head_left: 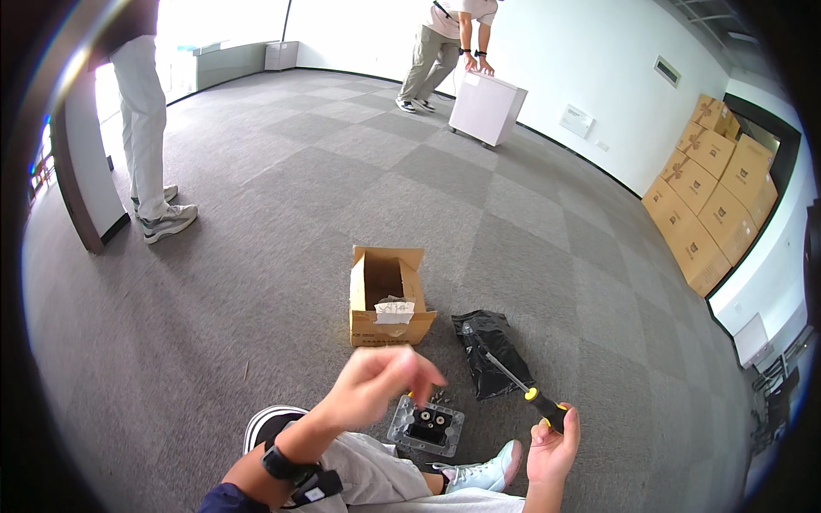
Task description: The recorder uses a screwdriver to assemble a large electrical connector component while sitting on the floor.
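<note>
My right hand [552,451] holds a screwdriver [546,408] by its black and yellow handle, the metal shaft pointing up and to the left. My left hand [380,386] hovers above the floor with its fingers curled in; whatever may be between the fingertips is too small to tell. Just below it, on the carpet between my legs, lies a grey rectangular box-like fitting [453,434] with a black middle and two round metal parts. Several small loose pieces [440,397] lie at its far edge. A crumpled black plastic bag [492,352] rests near the screwdriver's tip.
An open cardboard box [359,329] stands ahead of my left hand. Farther off, a person [436,51] leans on a white wheeled cabinet [486,107]. Another person [141,111] stands at the left. Cardboard cartons [705,201] are stacked along the right wall.
</note>
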`<move>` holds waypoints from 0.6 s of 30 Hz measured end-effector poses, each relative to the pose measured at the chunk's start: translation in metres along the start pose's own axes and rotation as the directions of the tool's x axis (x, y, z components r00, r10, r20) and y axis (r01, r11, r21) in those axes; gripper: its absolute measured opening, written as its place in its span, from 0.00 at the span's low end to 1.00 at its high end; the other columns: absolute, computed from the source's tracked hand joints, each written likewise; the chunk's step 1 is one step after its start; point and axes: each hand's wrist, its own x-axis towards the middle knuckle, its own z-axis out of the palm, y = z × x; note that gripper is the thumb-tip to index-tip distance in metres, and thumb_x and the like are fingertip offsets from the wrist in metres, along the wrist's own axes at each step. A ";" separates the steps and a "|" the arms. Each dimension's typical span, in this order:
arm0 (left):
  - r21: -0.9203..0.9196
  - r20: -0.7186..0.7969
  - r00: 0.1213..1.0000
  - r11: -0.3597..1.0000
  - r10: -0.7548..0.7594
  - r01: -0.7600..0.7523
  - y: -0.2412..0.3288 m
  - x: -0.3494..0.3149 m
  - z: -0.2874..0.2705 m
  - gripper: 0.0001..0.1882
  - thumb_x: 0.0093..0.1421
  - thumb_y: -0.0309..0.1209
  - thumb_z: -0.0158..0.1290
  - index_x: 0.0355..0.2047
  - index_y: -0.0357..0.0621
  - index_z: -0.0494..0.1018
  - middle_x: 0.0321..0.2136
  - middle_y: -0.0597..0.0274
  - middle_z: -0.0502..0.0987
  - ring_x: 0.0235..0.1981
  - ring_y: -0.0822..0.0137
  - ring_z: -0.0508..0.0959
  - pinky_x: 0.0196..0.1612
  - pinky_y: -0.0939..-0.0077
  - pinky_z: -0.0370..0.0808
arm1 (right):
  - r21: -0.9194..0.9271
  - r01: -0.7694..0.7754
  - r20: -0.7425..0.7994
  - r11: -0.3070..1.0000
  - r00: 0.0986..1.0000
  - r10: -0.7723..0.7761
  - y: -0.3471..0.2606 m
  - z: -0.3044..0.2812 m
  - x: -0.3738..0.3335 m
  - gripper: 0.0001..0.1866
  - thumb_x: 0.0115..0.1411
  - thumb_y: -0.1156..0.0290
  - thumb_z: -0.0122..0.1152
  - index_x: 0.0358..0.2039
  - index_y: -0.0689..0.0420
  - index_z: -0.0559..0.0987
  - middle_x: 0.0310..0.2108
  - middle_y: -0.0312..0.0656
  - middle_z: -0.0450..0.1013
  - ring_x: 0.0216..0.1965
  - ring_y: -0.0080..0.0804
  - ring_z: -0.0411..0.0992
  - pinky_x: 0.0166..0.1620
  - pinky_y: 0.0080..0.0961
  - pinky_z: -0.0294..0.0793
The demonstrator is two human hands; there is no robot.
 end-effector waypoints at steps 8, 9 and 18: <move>-0.799 0.322 0.669 0.571 0.670 -0.187 0.095 -0.034 0.127 0.15 0.58 0.19 0.45 0.45 0.27 0.74 0.33 0.44 0.79 0.27 0.51 0.80 0.30 0.67 0.76 | 0.020 -0.029 0.036 0.999 0.999 0.029 0.000 -0.007 0.003 0.12 0.63 0.62 0.57 0.39 0.57 0.71 0.31 0.39 0.74 0.20 0.24 0.66 0.23 0.20 0.64; -0.841 0.279 0.671 0.513 0.687 -0.175 0.102 -0.035 0.136 0.18 0.55 0.18 0.44 0.45 0.27 0.74 0.35 0.42 0.79 0.30 0.48 0.80 0.35 0.65 0.77 | 0.008 -0.018 0.048 1.000 0.999 0.018 0.001 -0.006 0.001 0.13 0.63 0.62 0.57 0.40 0.57 0.71 0.32 0.40 0.74 0.20 0.24 0.66 0.23 0.19 0.64; -0.842 0.292 0.675 0.517 0.678 -0.156 0.102 -0.023 0.144 0.13 0.57 0.20 0.45 0.41 0.31 0.74 0.30 0.46 0.77 0.27 0.52 0.78 0.31 0.66 0.75 | 0.040 -0.035 0.087 0.999 0.996 0.031 -0.001 -0.013 0.002 0.10 0.63 0.64 0.57 0.40 0.56 0.72 0.33 0.38 0.73 0.22 0.23 0.66 0.26 0.20 0.64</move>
